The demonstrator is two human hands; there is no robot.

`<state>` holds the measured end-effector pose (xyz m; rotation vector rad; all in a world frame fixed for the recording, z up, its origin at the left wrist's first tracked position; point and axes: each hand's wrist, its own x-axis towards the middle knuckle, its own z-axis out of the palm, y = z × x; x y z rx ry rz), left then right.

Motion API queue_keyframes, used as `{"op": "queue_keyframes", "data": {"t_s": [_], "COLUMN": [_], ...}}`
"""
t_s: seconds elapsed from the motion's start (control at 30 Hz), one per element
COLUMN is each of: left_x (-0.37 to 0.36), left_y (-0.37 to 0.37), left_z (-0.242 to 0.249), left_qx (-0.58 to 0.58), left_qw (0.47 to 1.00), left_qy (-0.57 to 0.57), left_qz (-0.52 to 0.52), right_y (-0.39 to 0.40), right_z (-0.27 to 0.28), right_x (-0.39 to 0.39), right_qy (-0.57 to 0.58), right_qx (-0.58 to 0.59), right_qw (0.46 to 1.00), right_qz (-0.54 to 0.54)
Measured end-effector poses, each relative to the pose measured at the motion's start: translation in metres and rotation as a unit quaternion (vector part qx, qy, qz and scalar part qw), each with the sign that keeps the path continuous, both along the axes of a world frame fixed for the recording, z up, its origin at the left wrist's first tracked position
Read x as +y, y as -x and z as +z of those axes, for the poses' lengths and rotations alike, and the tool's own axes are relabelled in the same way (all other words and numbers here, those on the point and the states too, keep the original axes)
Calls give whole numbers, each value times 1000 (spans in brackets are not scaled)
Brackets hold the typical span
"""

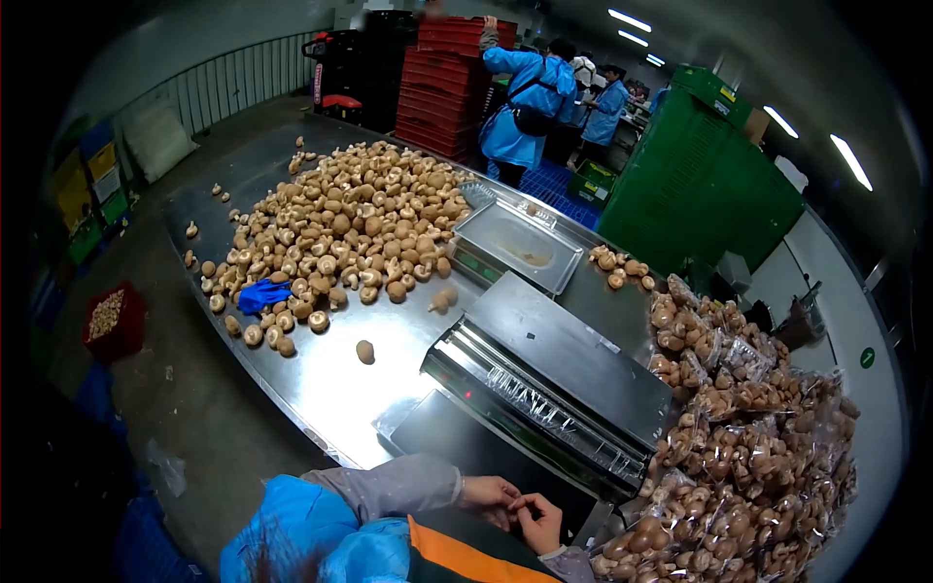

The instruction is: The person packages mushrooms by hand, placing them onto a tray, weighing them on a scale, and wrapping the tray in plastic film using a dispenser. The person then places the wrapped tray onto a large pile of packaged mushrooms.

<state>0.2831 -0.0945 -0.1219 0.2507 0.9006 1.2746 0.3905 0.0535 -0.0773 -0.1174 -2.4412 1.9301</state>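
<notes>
My left hand (489, 494) and my right hand (540, 523) meet close to my body, fingertips pinched together. If anything is between them, it is too small or hidden to make out. Just beyond them stands a metal wrapping machine (573, 360) with a roller slot and a small red light. Behind it is a scale (510, 245) with a shallow metal tray on top. To the left, a large heap of shiitake mushrooms (340, 223) covers much of the steel table (326, 374). One mushroom (365, 352) lies apart, nearer to me.
Wrapped packs of mushrooms (739, 466) are piled at the right. A blue glove (263, 295) rests against the heap. Red crates (439, 97) and a green bin (695, 185) stand behind the table. People in blue coats (533, 107) are at the back.
</notes>
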Motion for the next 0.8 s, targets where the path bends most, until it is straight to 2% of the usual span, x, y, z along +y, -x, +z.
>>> {"op": "queue_keyframes", "data": {"t_s": [0.07,0.2,0.8], "left_x": [-1,-3,-11], "left_y": [4,7,2], "left_z": [14,19,20], "left_qx": [-21,-40,-59], "left_qw": [1000,999,997], "left_qy": [2,6,-42], "left_qz": [-10,-7,11], "right_y": [-1,2,0], "right_z": [-7,-7,-5], "right_x": [1,-2,0], "right_qy": [40,-77,-108], "right_qx": [-19,66,91], "right_qw": [997,992,988], "right_qz": [-61,-69,-65]}}
